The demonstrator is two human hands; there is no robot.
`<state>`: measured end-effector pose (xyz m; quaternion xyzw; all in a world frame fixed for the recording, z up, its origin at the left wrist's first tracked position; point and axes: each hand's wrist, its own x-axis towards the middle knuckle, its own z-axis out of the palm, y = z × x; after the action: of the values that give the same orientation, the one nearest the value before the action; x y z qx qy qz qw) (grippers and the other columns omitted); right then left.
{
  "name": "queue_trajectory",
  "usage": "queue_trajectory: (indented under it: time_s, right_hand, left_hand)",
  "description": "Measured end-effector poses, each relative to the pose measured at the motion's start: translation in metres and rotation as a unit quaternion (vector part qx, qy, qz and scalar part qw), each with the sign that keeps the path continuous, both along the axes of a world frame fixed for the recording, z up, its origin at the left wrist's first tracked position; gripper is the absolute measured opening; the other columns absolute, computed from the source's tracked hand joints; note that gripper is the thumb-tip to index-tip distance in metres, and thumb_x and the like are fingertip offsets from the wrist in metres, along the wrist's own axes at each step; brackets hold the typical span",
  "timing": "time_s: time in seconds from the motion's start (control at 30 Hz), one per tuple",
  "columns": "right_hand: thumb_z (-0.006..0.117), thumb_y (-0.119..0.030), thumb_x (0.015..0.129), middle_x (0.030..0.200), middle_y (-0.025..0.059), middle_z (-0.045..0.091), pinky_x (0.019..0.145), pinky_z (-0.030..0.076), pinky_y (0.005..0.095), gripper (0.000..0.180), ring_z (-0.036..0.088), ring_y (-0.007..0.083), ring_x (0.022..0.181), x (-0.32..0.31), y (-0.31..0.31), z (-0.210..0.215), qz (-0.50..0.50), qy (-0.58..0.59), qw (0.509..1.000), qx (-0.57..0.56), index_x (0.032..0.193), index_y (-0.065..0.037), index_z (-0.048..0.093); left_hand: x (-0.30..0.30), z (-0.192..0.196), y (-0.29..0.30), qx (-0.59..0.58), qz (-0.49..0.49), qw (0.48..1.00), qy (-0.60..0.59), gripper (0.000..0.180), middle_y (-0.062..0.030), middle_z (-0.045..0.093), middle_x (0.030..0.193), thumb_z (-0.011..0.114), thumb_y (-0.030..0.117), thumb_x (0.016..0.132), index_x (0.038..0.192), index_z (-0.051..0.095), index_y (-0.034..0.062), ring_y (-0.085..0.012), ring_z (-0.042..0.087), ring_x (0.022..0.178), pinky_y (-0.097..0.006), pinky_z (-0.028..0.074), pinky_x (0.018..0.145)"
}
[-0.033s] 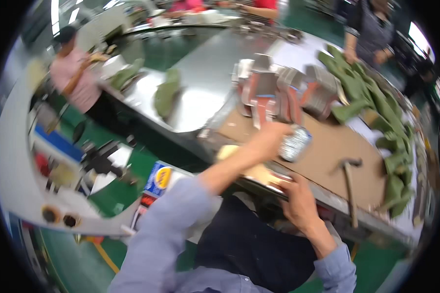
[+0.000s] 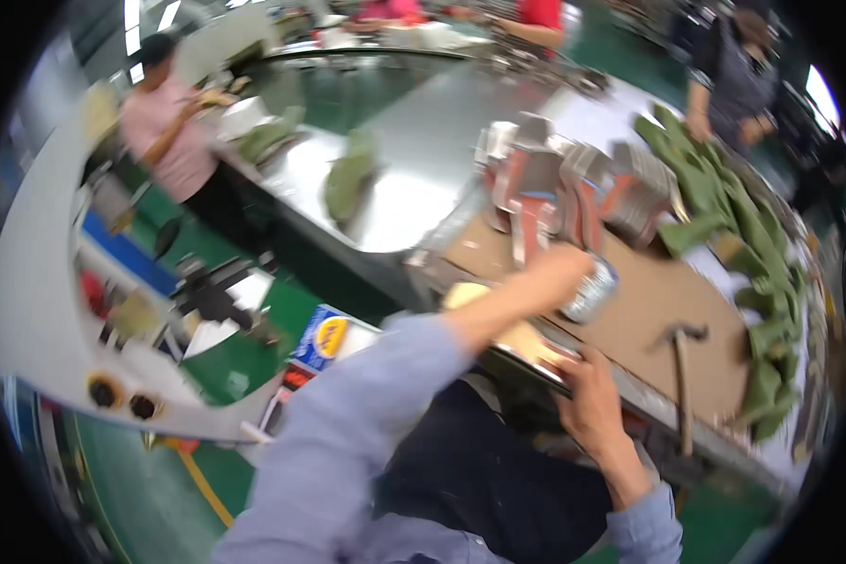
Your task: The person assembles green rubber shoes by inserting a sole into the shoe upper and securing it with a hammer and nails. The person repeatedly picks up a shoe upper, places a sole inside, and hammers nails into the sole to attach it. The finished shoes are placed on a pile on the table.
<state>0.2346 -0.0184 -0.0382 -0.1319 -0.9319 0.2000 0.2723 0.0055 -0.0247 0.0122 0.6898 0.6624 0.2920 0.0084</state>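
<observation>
My right hand [image 2: 592, 395] is closed around one end of a pale yellow shoe last [image 2: 512, 338], its thumb and fingers at a reddish-brown part. The last lies slantwise along the near edge of the table. Beyond it, my left hand [image 2: 566, 274] reaches across to a silvery container [image 2: 592, 293] with a blue rim, right at its left side. The left fingers are blurred and partly hidden, so whether they grip anything does not show. Just past that hand stand stacks of grey and red-brown curved pieces [image 2: 540, 193].
A hammer [image 2: 683, 390] lies at the right on brown cardboard [image 2: 663, 329]. Green fabric pieces [image 2: 724, 207] heap along the right side, and another [image 2: 351, 179] lies on the metal tabletop [image 2: 423, 141]. A blue and white box [image 2: 321, 338] is at my left. Co-workers stand around the table.
The whole scene has shifted rightward and slightly down in the picture as my head turned. My left hand stays near the container, and my right hand keeps its hold on the last.
</observation>
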Motion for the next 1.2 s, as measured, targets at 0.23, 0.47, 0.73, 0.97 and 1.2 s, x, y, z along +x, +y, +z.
queue_trajectory:
  time_s: [0.23,0.47,0.73,0.97,1.2]
  right_hand:
    - [0.08,0.003,0.069,0.125,0.0254,0.05,0.088,0.049,0.0498,0.06,0.055,0.0453,0.109,-0.011,-0.014,0.015,0.016,-0.02,0.999,-0.025,0.119,-0.006,0.048]
    - [0.08,0.003,0.07,0.123,0.0249,0.05,0.086,0.049,0.0499,0.058,0.055,0.0449,0.107,-0.009,-0.016,0.019,0.001,-0.015,1.0,-0.023,0.119,-0.006,0.049]
    - [0.08,0.002,0.069,0.123,0.0236,0.051,0.087,0.05,0.0491,0.058,0.056,0.0445,0.109,-0.006,-0.01,0.013,-0.012,-0.02,0.999,-0.025,0.118,-0.007,0.051]
    - [0.077,-0.022,0.082,0.125,0.0212,0.054,0.094,0.048,0.0479,0.05,0.056,0.0414,0.115,0.027,0.011,0.053,-0.048,-0.077,0.993,-0.078,0.125,-0.009,0.055]
    - [0.061,-0.014,0.093,0.106,0.0197,0.059,0.079,0.052,0.0468,0.05,0.061,0.0381,0.095,0.147,0.089,0.009,-0.324,-0.307,0.886,0.128,0.142,-0.013,0.048]
  left_hand:
    - [0.001,-0.06,0.087,-0.122,-0.004,0.963,0.239,0.012,-0.0106,0.074,0.08,0.068,0.019,0.078,0.075,0.075,0.0099,-0.0295,0.072,0.075,-0.041,0.056,0.068]
    - [-0.003,-0.042,0.073,-0.088,0.004,0.995,0.047,0.011,-0.0181,0.068,0.076,0.062,0.017,0.069,0.069,0.072,0.0121,-0.0394,0.067,0.077,-0.048,0.055,0.07]
    - [0.017,-0.014,0.043,0.03,-0.098,0.993,-0.063,0.024,-0.0215,0.068,0.083,0.063,0.012,0.086,0.107,0.071,0.0047,-0.041,0.067,0.081,-0.05,0.053,0.074]
    - [0.045,0.013,-0.079,-0.052,-0.029,0.971,-0.234,0.01,-0.012,0.073,0.091,0.07,0.014,0.088,0.097,0.071,0.0074,-0.032,0.07,0.089,-0.041,0.053,0.076]
    - [0.053,0.014,-0.067,-0.121,-0.05,0.981,-0.142,0.01,-0.007,0.074,0.108,0.073,0.016,0.085,0.092,0.075,0.0096,-0.0278,0.068,0.101,-0.037,0.052,0.089]
